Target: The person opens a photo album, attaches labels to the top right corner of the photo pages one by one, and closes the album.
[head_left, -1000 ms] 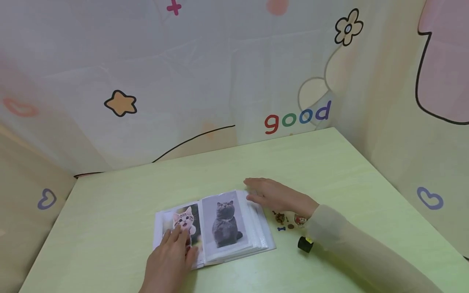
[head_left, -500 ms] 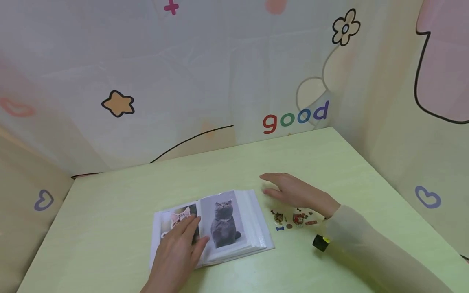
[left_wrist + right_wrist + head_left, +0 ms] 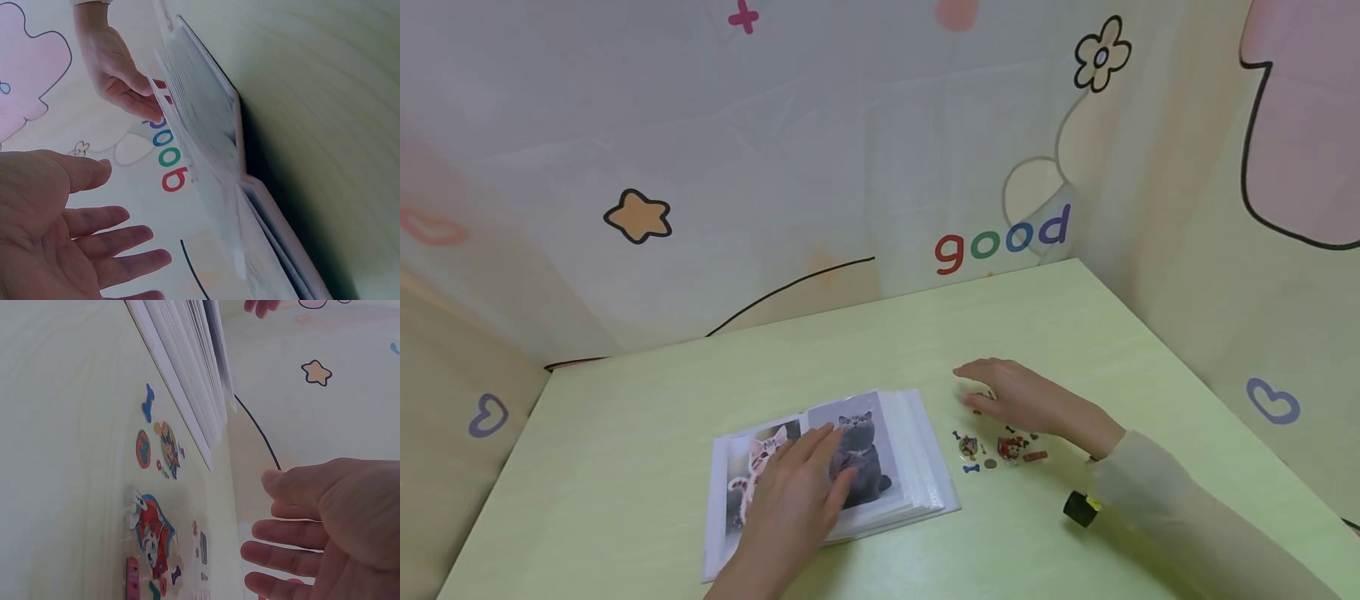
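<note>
An open photo album (image 3: 910,467) lies on the green table (image 3: 625,433), showing a kitten photo (image 3: 752,467) on the left page and a grey cat photo (image 3: 868,467) on the right. My left hand (image 3: 808,475) lies flat across the middle of the album, its straight fingers reaching onto the grey cat photo. My right hand (image 3: 996,393) is to the right of the album, relaxed with its fingers out and holding nothing, just behind a clear sheet of small cartoon stickers (image 3: 1000,448). In the right wrist view the right hand (image 3: 312,531) is beside the stickers (image 3: 150,537) and the album's page stack (image 3: 187,369).
Cartoon-printed cloth walls (image 3: 1000,237) close in the table at the back, left and right. A small black and yellow device (image 3: 1081,508) sits at my right wrist. Bare green tabletop stretches behind the album and at the far right.
My left hand slid right from the kitten photo onto the grey cat photo. My right hand left the album's right edge and moved right, to behind the stickers.
</note>
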The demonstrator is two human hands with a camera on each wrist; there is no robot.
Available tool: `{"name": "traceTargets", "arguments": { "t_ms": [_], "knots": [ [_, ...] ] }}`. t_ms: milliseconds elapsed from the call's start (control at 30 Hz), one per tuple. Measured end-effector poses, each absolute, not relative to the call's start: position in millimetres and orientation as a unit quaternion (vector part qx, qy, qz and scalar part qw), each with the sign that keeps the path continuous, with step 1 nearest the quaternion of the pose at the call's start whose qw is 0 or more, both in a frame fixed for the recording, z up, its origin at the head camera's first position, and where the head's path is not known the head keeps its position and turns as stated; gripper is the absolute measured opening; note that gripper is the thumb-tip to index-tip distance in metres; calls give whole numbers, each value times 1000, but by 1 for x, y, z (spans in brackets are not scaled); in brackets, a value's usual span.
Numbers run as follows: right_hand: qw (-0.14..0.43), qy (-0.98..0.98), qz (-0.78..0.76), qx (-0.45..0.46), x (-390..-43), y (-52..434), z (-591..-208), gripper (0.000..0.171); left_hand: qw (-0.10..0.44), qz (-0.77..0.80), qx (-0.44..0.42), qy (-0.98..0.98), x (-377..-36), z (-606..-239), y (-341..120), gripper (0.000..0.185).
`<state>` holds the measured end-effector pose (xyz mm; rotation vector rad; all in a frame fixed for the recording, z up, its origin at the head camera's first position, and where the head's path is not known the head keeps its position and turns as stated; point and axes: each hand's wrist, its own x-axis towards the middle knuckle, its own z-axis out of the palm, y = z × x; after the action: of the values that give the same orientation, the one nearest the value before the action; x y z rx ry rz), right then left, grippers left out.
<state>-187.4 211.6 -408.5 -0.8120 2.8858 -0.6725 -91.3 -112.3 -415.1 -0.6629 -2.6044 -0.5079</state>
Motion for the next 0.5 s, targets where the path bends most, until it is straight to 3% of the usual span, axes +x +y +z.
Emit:
{"name": "traceTargets", "arguments": {
  "t_ms": [233,500],
  "knots": [
    [45,943,-204,-259,-180,218,-409,40,164,-187,-250,-936,-94,-409,-93,44],
    [52,942,-201,-262,-171,220,-411,37,166,-193,-276,-927,-100,-408,-74,45]
  ]
}}
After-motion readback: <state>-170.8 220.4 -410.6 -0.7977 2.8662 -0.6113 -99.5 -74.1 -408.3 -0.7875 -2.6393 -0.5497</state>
